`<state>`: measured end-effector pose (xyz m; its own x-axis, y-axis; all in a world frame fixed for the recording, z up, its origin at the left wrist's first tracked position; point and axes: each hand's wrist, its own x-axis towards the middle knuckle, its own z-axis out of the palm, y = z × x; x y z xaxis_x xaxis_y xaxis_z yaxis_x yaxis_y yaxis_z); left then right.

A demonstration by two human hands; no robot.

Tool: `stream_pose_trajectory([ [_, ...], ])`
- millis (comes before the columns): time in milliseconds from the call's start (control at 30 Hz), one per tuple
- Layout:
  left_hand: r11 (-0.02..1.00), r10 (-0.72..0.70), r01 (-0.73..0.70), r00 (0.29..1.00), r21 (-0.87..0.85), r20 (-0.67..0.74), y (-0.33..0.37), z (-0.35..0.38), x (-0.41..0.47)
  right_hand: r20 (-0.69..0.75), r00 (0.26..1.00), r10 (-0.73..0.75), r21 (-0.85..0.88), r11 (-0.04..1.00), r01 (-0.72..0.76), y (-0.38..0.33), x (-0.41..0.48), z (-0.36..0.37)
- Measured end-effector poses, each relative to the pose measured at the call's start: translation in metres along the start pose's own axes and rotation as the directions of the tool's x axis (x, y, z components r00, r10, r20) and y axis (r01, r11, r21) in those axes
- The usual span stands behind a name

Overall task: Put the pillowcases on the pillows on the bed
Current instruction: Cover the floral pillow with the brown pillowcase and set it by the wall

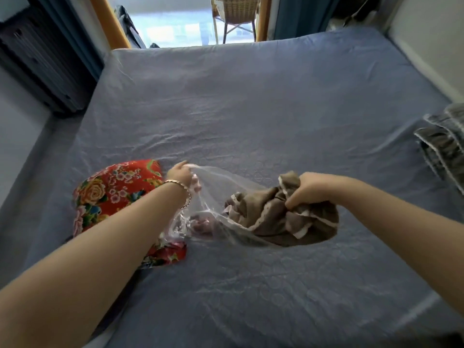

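A clear plastic bag (213,197) hangs over the blue bed (251,109). My left hand (180,175) pinches its upper edge. My right hand (311,189) is closed on a bunched brown pillowcase with pale lace trim (271,217), which sits partly inside the bag's mouth. Something dark reddish (200,223) lies deeper in the bag, too blurred to tell. A red floral pillow (113,192) lies on the bed under my left forearm.
Folded grey bedding with white edging (444,144) sits at the bed's right edge. A dark folded mattress or panel (42,59) leans at the left. Beyond the bed's far end stand a doorway and a wicker chair (237,13).
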<state>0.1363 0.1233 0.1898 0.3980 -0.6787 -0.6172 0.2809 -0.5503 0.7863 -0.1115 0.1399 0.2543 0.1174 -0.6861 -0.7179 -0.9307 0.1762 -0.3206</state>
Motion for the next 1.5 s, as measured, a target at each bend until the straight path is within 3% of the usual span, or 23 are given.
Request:
stream_pose_trajectory([
  [33, 0.995, 0.078, -0.077, 0.997, 0.063, -0.019, 0.007, 0.008, 0.010, -0.066, 0.997, -0.035, 0.325, 0.944, 0.055, 0.008, 0.006, -0.004],
  [67, 0.974, 0.159, -0.150, 0.986, 0.169, -0.041, 0.011, 0.006, 0.017, -0.124, 0.991, -0.055, 0.589, 0.799, 0.118, 0.010, 0.009, -0.005],
  [133, 0.883, 0.257, -0.226, 0.966, 0.411, -0.020, 0.018, 0.000, 0.021, -0.156, 0.982, -0.104, 0.893, 0.410, 0.186, 0.013, 0.012, -0.007],
  [233, 0.745, 0.170, -0.152, 0.985, 0.650, 0.036, 0.015, -0.010, 0.023, -0.230, 0.911, -0.342, 0.973, -0.091, 0.212, 0.010, 0.018, -0.008],
  [267, 0.685, 0.144, -0.105, 0.990, 0.720, 0.008, 0.013, -0.010, 0.022, -0.258, 0.895, -0.365, 0.963, -0.178, 0.205, 0.008, 0.022, -0.007],
  [333, 0.556, 0.163, -0.071, 0.986, 0.828, -0.025, 0.009, -0.006, 0.011, -0.253, 0.897, -0.363, 0.956, -0.234, 0.175, 0.007, 0.032, -0.001],
  [367, 0.568, 0.158, -0.103, 0.987, 0.817, 0.015, 0.007, -0.001, 0.005, -0.234, 0.904, -0.358, 0.961, -0.226, 0.160, 0.005, 0.037, 0.003],
  [400, 0.655, 0.124, -0.146, 0.989, 0.742, 0.085, 0.007, 0.005, -0.005, -0.220, 0.916, -0.335, 0.964, -0.216, 0.153, 0.003, 0.042, 0.008],
  [433, 0.799, 0.025, -0.115, 0.987, 0.590, 0.158, 0.008, 0.012, -0.016, -0.204, 0.929, -0.309, 0.967, -0.209, 0.143, 0.001, 0.046, 0.012],
  [467, 0.910, -0.141, 0.028, 0.959, 0.413, 0.247, 0.009, 0.021, -0.031, -0.188, 0.939, -0.288, 0.968, -0.214, 0.128, -0.002, 0.048, 0.016],
  [533, 0.931, -0.358, 0.291, 0.844, 0.219, 0.400, 0.008, 0.035, -0.055, -0.173, 0.942, -0.287, 0.971, -0.209, 0.115, -0.007, 0.049, 0.021],
  [600, 0.929, -0.366, 0.347, 0.811, 0.129, 0.456, -0.005, 0.048, -0.053, -0.162, 0.945, -0.283, 0.978, -0.176, 0.115, -0.009, 0.045, 0.020],
  [700, 0.966, -0.253, 0.257, 0.917, 0.030, 0.308, -0.011, 0.058, -0.046, -0.126, 0.988, -0.088, 0.992, -0.022, 0.124, 0.004, 0.040, 0.010],
  [800, 0.983, 0.061, -0.083, 0.989, 0.161, 0.136, -0.012, 0.049, -0.045, -0.188, 0.954, 0.231, 0.979, 0.124, 0.163, 0.028, 0.041, 0.003],
  [900, 0.797, 0.447, -0.483, 0.875, 0.362, 0.186, -0.016, 0.045, -0.060, -0.250, 0.905, 0.344, 0.942, 0.304, 0.145, 0.045, 0.042, 0.006],
  [1000, 0.692, 0.536, -0.580, 0.812, 0.430, 0.232, -0.019, 0.042, -0.062, -0.337, 0.890, 0.307, 0.856, 0.494, 0.154, 0.050, 0.043, 0.017],
  [1100, 0.664, 0.557, -0.552, 0.815, 0.504, 0.159, -0.013, 0.038, -0.059, -0.428, 0.861, 0.276, 0.761, 0.624, 0.179, 0.053, 0.045, 0.021],
  [1200, 0.718, 0.364, -0.458, 0.889, 0.524, 0.279, 0.000, 0.028, -0.059, -0.438, 0.869, 0.232, 0.643, 0.756, 0.122, 0.061, 0.042, 0.019],
  [1267, 0.641, 0.224, -0.444, 0.888, 0.626, 0.401, 0.007, 0.016, -0.060, -0.445, 0.874, 0.198, 0.484, 0.873, 0.048, 0.068, 0.041, 0.016],
  [1333, 0.474, 0.313, -0.570, 0.822, 0.672, 0.476, 0.006, 0.012, -0.063, -0.466, 0.879, 0.097, 0.262, 0.964, 0.033, 0.065, 0.036, 0.018],
  [1367, 0.428, 0.383, -0.643, 0.765, 0.635, 0.517, 0.003, 0.012, -0.067, -0.464, 0.885, -0.024, 0.176, 0.977, 0.119, 0.058, 0.033, 0.020],
  [1433, 0.423, 0.440, -0.759, 0.650, 0.495, 0.620, -0.007, 0.020, -0.077, -0.410, 0.857, -0.312, 0.098, 0.919, 0.381, 0.037, 0.024, 0.028],
  [1500, 0.384, 0.475, -0.853, 0.511, 0.354, 0.716, -0.017, 0.028, -0.086, -0.369, 0.787, -0.494, 0.010, 0.845, 0.535, 0.015, 0.019, 0.036],
])
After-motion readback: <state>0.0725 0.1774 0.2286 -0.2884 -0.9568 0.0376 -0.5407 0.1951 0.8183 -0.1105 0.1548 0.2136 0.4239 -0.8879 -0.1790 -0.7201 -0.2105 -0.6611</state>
